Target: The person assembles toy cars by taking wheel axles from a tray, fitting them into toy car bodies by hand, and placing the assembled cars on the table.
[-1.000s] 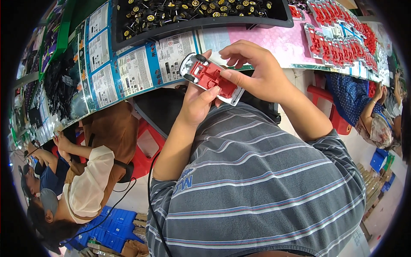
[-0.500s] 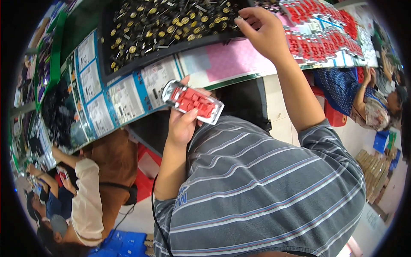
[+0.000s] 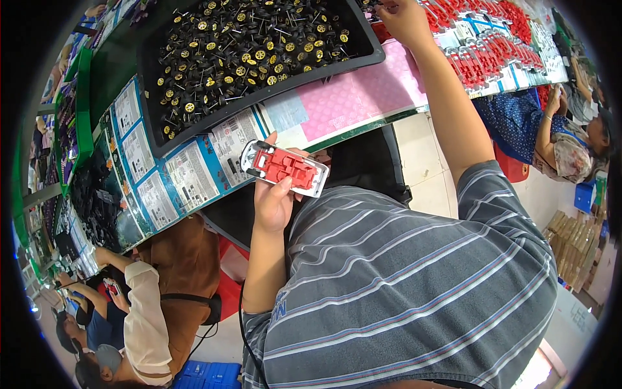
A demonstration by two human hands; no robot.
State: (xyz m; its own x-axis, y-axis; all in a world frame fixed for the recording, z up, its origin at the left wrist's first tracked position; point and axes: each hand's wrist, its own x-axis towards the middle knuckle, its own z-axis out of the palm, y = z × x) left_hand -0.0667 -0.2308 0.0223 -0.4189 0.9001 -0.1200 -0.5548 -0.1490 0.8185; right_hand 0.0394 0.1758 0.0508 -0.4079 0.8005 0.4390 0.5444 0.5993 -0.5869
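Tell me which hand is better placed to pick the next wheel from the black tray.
Right. The right hand is already stretched out at the black tray's far corner, while the left hand holds the red toy part near the body.

Glossy red plastic toy part (image 3: 285,167) sits in a pale, smooth plastic holder (image 3: 317,183) in the left hand (image 3: 275,201). Just beyond it, matt black plastic tray (image 3: 259,97); glossy printed paper sheets (image 3: 188,175) beside.

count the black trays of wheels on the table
1: the black tray of wheel-and-axle sets sits on the table's far side, above the left hand. Others may lie outside the view.
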